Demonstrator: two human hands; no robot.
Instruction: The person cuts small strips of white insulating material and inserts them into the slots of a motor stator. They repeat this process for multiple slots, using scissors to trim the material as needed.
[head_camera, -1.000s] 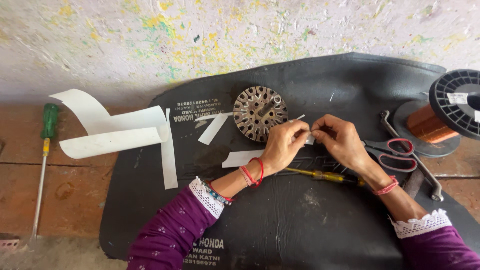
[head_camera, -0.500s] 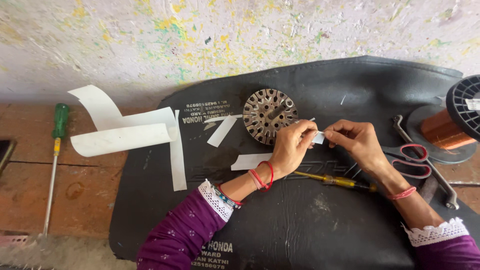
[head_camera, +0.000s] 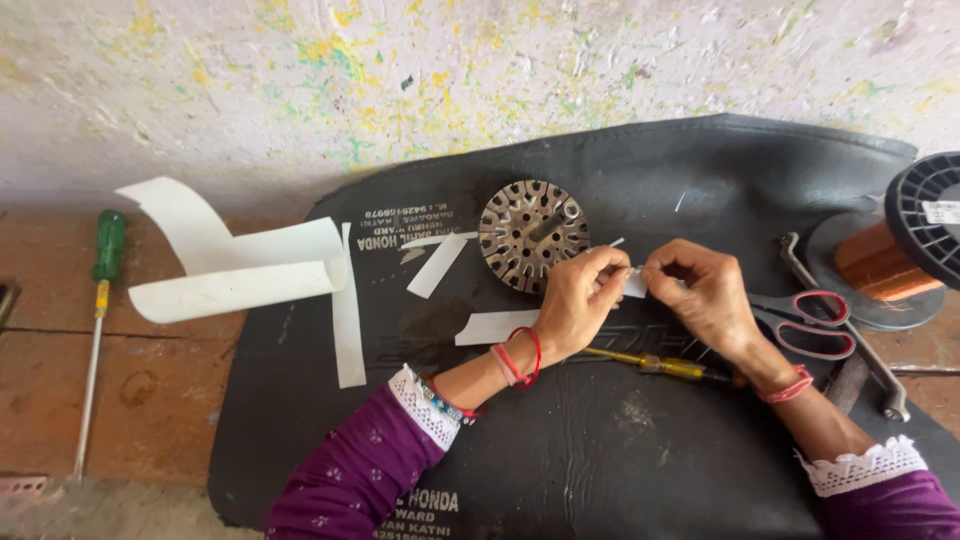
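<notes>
My left hand (head_camera: 580, 300) and my right hand (head_camera: 700, 292) meet over a black mat (head_camera: 620, 450), and between their fingertips they pinch a small white paper strip (head_camera: 634, 284). Just beyond the left hand lies a round slotted metal core (head_camera: 530, 233), flat on the mat. A yellow-handled screwdriver (head_camera: 650, 364) lies under my right wrist. Loose white paper strips (head_camera: 437, 265) lie left of the core, and another piece (head_camera: 495, 327) sits by my left wrist.
A curled white paper sheet (head_camera: 235, 270) lies at the mat's left edge. Further left, a green-handled screwdriver (head_camera: 98, 300) rests on the brown floor. Red-handled scissors (head_camera: 812, 322), a wrench (head_camera: 850, 330) and a copper wire spool (head_camera: 900, 255) sit at right. A paint-flecked wall (head_camera: 450, 80) rises behind.
The view has shifted slightly, so everything sits further right in the frame. Both hands stay together on the small paper strip, with only small finger movement.
</notes>
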